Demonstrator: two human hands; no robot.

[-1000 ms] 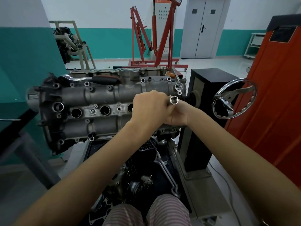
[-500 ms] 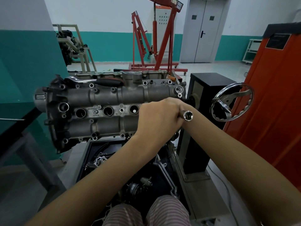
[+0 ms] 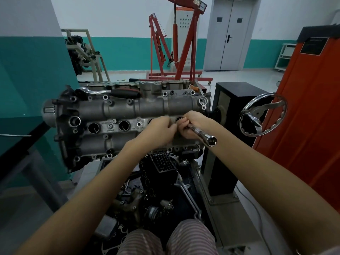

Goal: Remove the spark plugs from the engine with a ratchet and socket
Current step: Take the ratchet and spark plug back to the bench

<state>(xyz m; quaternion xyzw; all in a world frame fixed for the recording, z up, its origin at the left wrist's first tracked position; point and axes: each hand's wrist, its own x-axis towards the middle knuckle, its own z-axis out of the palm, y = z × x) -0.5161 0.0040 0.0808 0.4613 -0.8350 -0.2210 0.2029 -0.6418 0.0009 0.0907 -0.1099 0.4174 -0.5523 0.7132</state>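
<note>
The grey engine head (image 3: 128, 107) lies across an engine stand, with a row of spark plug wells (image 3: 123, 125) facing me. My right hand (image 3: 191, 124) grips a long chrome socket (image 3: 204, 135) just in front of the rightmost well (image 3: 179, 118); its open end points back toward me. My left hand (image 3: 161, 127) is blurred, and its fingers meet the right hand at the socket's far end. What those fingers hold is hidden. A ratchet (image 3: 110, 92) with a black and red handle rests on the engine's top edge.
A chrome handwheel (image 3: 262, 115) and a black stand column (image 3: 231, 100) sit just right of the engine. An orange cabinet (image 3: 303, 107) fills the right side. Loose engine parts (image 3: 156, 199) lie below my arms. A red engine crane (image 3: 174, 52) stands behind.
Both hands moved up and right to the rightmost well. The socket swung so more of its shaft shows below my right hand. My left hand let go its full grip and now reaches with its fingertips.
</note>
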